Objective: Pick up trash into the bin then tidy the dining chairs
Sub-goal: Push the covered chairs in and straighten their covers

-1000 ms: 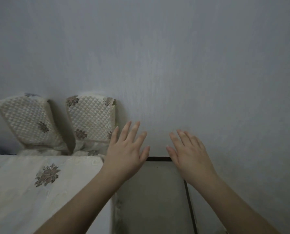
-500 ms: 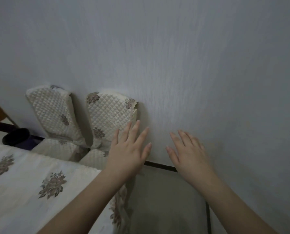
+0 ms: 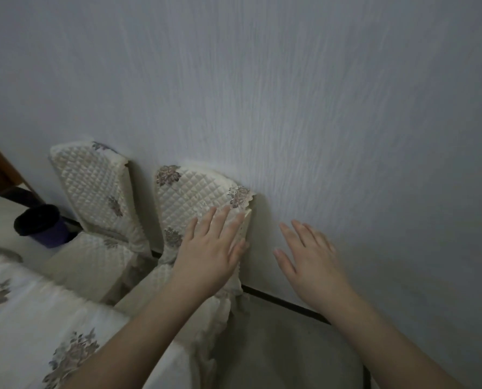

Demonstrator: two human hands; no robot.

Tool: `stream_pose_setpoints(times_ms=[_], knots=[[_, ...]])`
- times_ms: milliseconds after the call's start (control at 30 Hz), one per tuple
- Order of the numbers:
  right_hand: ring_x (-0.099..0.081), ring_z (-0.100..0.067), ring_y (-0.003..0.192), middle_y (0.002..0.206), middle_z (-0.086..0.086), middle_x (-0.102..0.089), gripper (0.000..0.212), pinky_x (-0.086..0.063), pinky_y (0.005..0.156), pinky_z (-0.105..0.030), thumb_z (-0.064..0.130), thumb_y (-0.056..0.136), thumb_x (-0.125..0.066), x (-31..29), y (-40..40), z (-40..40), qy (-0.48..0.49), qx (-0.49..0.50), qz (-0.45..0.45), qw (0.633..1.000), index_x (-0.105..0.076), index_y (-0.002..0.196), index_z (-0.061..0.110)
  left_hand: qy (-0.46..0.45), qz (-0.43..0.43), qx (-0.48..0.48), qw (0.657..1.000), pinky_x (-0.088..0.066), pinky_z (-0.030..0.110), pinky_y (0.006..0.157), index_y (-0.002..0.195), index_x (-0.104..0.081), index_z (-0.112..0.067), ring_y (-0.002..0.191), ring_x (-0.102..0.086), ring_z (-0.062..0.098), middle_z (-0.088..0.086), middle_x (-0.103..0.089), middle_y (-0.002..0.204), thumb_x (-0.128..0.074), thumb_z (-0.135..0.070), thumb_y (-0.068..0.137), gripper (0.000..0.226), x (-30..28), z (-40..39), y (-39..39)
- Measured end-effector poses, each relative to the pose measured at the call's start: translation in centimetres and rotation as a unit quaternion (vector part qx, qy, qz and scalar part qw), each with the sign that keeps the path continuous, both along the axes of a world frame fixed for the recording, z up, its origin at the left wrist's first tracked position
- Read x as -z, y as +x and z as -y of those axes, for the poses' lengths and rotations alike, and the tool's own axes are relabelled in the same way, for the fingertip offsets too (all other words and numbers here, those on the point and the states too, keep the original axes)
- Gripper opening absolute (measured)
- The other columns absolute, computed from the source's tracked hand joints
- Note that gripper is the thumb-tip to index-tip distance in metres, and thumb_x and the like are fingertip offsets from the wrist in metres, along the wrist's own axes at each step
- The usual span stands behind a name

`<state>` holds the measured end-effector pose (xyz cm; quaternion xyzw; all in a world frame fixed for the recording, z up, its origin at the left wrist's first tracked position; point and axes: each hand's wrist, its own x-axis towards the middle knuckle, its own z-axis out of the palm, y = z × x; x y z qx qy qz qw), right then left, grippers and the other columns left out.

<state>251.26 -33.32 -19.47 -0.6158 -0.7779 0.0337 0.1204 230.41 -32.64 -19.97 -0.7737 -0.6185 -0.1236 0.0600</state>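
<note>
the nearer dining chair (image 3: pixel 194 197) stands against the wall (image 3: pixel 318 108) just ahead-left, its back upright; the left hand (image 3: pixel 208 256), flat and spread, lies nearest, while the right hand (image 3: pixel 310 262) hovers spread, empty.

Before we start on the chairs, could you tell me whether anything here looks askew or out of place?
Nothing is spilled or damaged. The two covered chairs, near chair and far chair, stand against the wall with their backs at different angles, not squared to the table. A dark bin sits on the floor beyond.
</note>
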Motion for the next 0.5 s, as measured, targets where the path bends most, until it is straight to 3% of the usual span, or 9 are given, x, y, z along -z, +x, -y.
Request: stream_pose_setpoints(times_ms=[133,333,500], knots=[[-0.027,-0.025,0.14,0.153,-0.006,-0.032,0.076,-0.018,0.114,-0.04,0.061,0.087,-0.005,0.7,0.0,-5.8,-0.011,-0.037,-0.002,0.999,-0.027,0.149,0.022,-0.013,-0.004,-0.033,0.999,-0.031,0.051,0.11,0.146,-0.036,-0.026,0.14,-0.033,0.028,0.005,-0.039,0.151,-0.016,-0.051,0.098,0.058,1.5,-4.8,-0.5],[-0.03,-0.026,0.139,0.152,-0.006,-0.034,0.074,-0.02,0.114,-0.041,0.06,0.089,-0.008,1.2,0.3,-14.9,-0.009,-0.097,-0.016,0.995,-0.03,0.148,0.021,-0.021,-0.025,-0.066,0.997,-0.033,0.048,0.109,0.143,-0.041,-0.023,0.136,-0.039,0.029,0.007,-0.046,0.145,-0.026,-0.052,0.096,0.057,2.7,-13.2,0.1],[-0.017,-0.023,0.144,0.158,-0.004,-0.021,0.064,-0.01,0.117,-0.039,0.057,0.096,-0.017,1.3,0.2,-21.7,-0.036,-0.144,-0.019,0.989,-0.019,0.151,0.024,-0.021,-0.029,-0.072,0.997,-0.035,0.045,0.108,0.139,-0.044,-0.021,0.133,-0.043,0.027,0.006,-0.051,0.14,-0.033,-0.049,0.094,0.054,3.4,-17.9,0.4]])
